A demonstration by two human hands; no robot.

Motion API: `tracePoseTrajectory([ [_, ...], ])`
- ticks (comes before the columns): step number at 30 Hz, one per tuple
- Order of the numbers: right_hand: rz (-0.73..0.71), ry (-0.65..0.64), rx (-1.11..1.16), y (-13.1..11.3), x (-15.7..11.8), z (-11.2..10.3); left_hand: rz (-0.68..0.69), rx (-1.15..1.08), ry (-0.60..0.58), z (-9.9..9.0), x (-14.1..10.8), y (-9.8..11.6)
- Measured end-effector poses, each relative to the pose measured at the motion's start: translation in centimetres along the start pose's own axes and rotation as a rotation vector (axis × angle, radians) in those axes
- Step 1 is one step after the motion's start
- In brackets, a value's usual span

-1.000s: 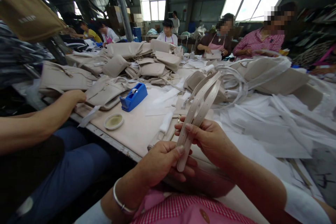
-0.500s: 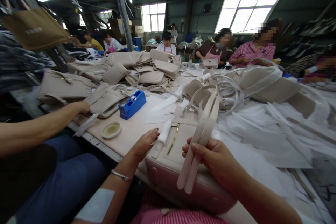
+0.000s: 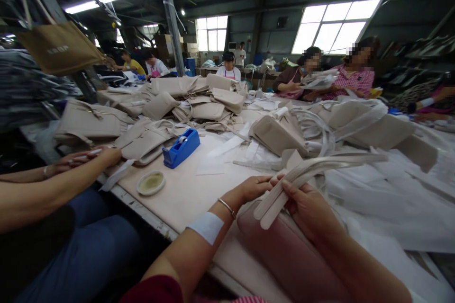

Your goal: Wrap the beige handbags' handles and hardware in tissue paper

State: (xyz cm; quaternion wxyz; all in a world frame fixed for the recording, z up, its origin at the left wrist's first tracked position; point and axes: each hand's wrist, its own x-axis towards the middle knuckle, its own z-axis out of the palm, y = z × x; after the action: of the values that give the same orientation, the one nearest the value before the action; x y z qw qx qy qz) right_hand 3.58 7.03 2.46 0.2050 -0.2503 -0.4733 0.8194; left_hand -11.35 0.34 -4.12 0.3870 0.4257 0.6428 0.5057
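A pair of pale beige straps [image 3: 284, 195] is pinched in my right hand [image 3: 310, 206], which is closed around them. Their rounded ends point down toward me, and their long part trails off to the right. My left hand [image 3: 253, 188] reaches in beside the straps with fingers stretched out, over the near bag; the fingertips are partly hidden behind the straps. Below both hands lies a beige handbag [image 3: 287, 251], its darker pinkish base turned toward me. The hands and straps cover most of its front.
A blue tape dispenser [image 3: 182, 147] and a round shallow dish [image 3: 151, 183] stand on the table [image 3: 177, 203]. Beige handbags [image 3: 199, 104] are piled behind. White wrapping sheets [image 3: 369, 199] spread to the right. At left, a co-worker's arms [image 3: 78, 165] reach over the table edge.
The near bag has shifted right and turned. My left hand has moved right to the straps. My right hand keeps hold of the straps, which now swing out to the right.
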Motion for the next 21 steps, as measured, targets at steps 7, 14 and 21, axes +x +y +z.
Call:
tracePoseTrajectory([
  [7,0.125,0.044,0.123,0.3,2.2,-1.9,-0.116,0.612,0.467,-7.8,-1.8,-4.9],
  [14,0.18,0.059,0.141,0.2,2.1,-1.6,-0.403,0.975,0.492,-14.4,-4.1,-7.9],
  [21,0.208,0.082,0.172,-0.3,2.1,-1.8,-0.302,1.089,0.265,-6.8,-6.0,-8.7],
])
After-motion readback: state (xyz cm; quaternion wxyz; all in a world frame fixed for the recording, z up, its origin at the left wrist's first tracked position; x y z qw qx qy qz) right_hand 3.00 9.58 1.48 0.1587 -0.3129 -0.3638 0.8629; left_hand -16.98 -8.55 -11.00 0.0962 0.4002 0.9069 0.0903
